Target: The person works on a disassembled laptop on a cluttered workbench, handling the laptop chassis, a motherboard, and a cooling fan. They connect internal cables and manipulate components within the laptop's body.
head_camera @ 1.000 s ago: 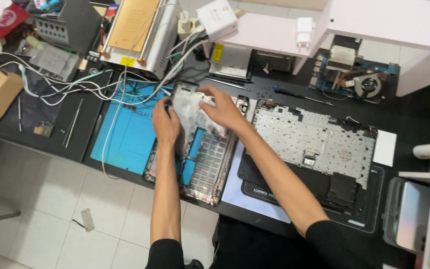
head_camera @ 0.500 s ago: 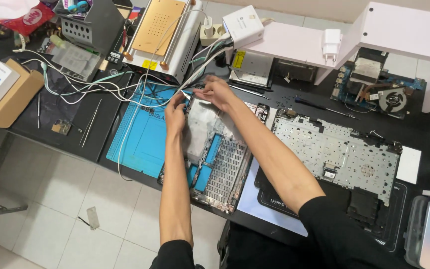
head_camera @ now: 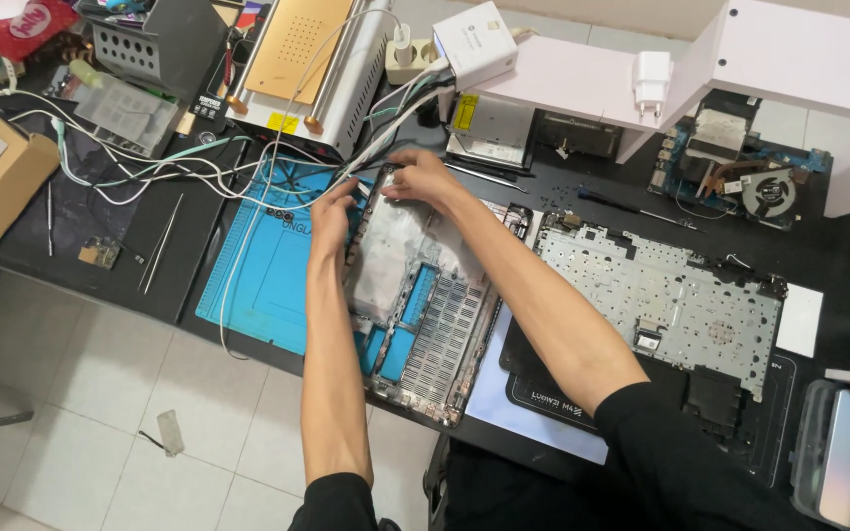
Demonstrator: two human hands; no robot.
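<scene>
Both forearms stretch forward over the opened laptop base [head_camera: 425, 315] lying on the blue mat [head_camera: 258, 275] on the tabletop. The left hand [head_camera: 332, 218] clasps its far-left edge; the right hand [head_camera: 423, 179] presses curled fingers on its far rim. Since the earlier frame, both hands have slid toward the far edge.

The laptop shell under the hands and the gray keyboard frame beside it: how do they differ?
The laptop shell lies tilted across the blue mat, with the left hand and right hand at its far end; the keyboard frame lies on a black mat, untouched. The shell shows foil and vent slots; the frame is a pale perforated sheet. Both are opened laptop parts on the black desk.
</scene>
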